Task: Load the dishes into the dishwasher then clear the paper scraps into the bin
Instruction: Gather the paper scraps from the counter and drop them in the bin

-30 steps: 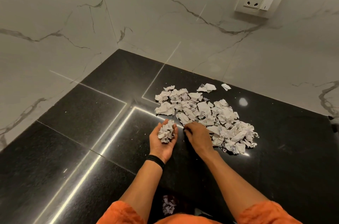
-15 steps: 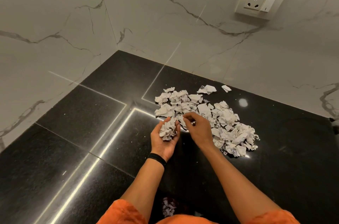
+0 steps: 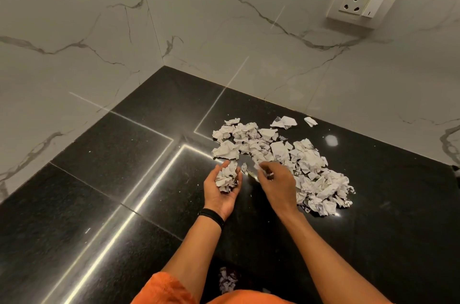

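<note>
Now right hand (image 3: 276, 183) has drawn away; left hand (image 3: 219, 201) still cups scraps (image 3: 227, 178)

Bare black countertop (image 3: 104, 174) lies open left of the heaped paper scraps (image 3: 306, 166). Marble walls (image 3: 224, 29) close the corner behind the heap, and a socket plate (image 3: 364, 1) is mounted high above it.

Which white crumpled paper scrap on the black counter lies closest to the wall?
The small lone white paper scrap, just beyond the pile; all others lie farther from the wall.
</note>
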